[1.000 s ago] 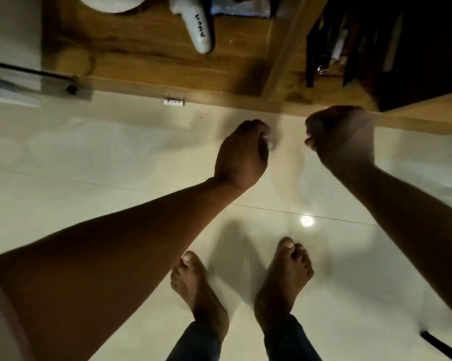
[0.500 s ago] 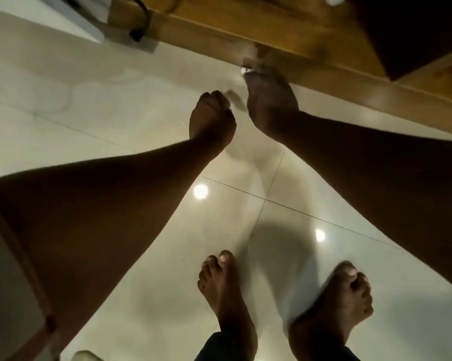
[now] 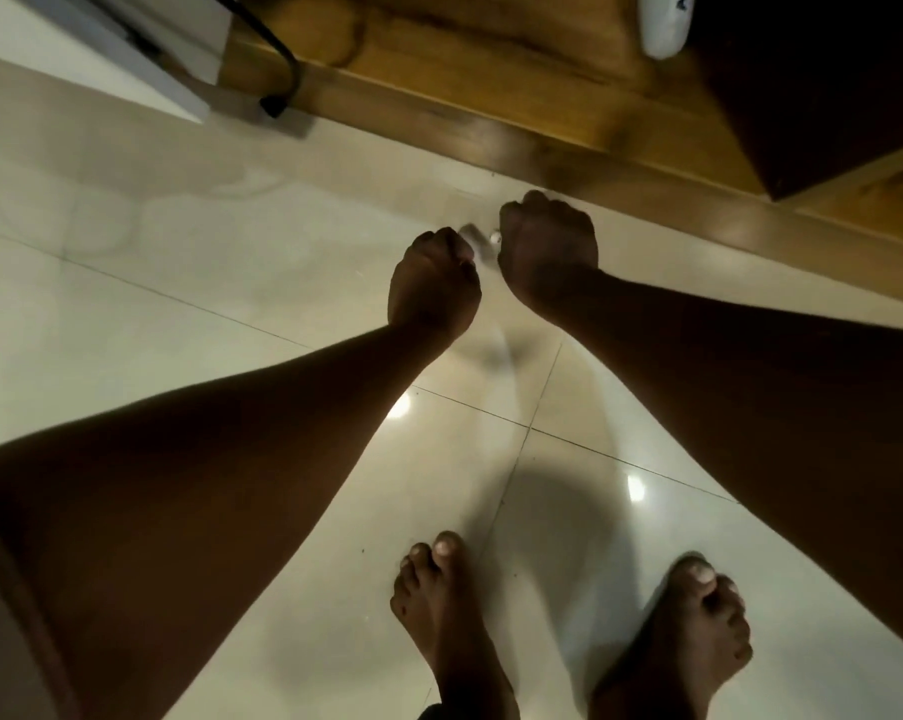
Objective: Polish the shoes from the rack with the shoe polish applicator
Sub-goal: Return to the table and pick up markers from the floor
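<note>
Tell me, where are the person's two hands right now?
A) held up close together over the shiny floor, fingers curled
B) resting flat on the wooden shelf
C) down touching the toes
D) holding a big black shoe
A: the left hand and right hand hang side by side with curled fingers above the pale tiled floor, short of the wooden shelf and far from the bare feet.

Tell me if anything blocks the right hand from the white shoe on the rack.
Nothing visible does. Only bare wooden rack shelf lies between the right hand and the white shoe; the dark panel stands beside the shoe, not across the path.
</note>
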